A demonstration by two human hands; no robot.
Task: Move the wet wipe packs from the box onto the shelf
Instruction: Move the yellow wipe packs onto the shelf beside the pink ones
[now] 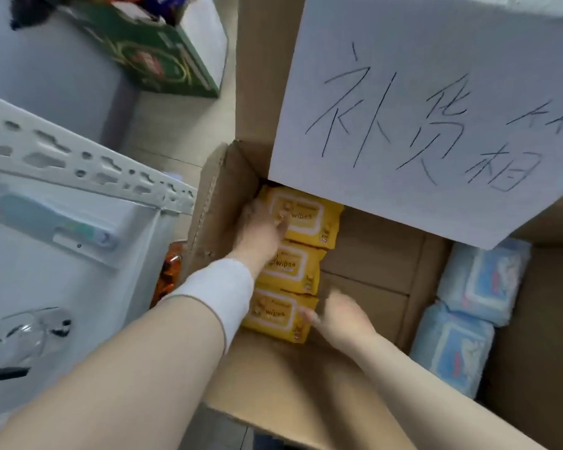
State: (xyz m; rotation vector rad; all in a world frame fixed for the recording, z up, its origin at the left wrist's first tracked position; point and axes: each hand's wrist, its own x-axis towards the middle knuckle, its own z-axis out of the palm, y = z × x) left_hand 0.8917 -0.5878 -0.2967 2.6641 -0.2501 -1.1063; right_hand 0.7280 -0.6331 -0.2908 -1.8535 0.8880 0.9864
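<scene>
Three yellow wet wipe packs lie in a row along the left wall of an open cardboard box [306,384]: a far one [309,219], a middle one [294,266] and a near one [278,315]. My left hand [262,225] reaches into the box. It grips the left side of the far pack, thumb on its top. My right hand [338,315] is blurred at the right edge of the near pack. Its thumb tip touches the pack and its fingers are loose. The white metal shelf [78,164] stands left of the box.
Two blue wipe packs [483,280] [452,349] lie against the box's right side. A white handwritten sheet [420,108] on the raised flap overhangs the far end of the box. A green carton [163,56] sits on the floor beyond. Orange packets [168,277] show between shelf and box.
</scene>
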